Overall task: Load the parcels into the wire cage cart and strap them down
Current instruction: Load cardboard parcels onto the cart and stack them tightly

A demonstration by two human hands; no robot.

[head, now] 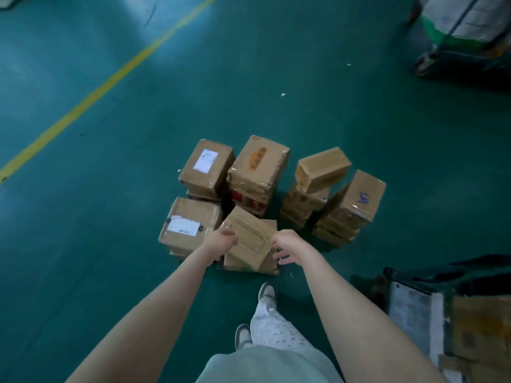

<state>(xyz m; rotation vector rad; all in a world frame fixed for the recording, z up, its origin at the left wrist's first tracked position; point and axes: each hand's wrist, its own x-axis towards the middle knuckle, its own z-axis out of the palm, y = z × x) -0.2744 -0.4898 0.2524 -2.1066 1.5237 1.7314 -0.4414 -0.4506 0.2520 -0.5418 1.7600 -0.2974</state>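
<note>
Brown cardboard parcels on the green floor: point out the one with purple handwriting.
The taped brown parcel topping the far-right stack. Its top carries purple marker writing; the others show white labels, an orange stamp or plain tape.

Teal-green floor (83, 244) showed pale glare patches at upper left. Yellow painted line (110, 76) ran diagonally from left edge to top edge. Small white scrap (283, 94) lay on floor, second scrap (349, 64) well apart. Blurred wheeled trolley (442, 55) carried white bundle (464, 17) at top right.
</note>
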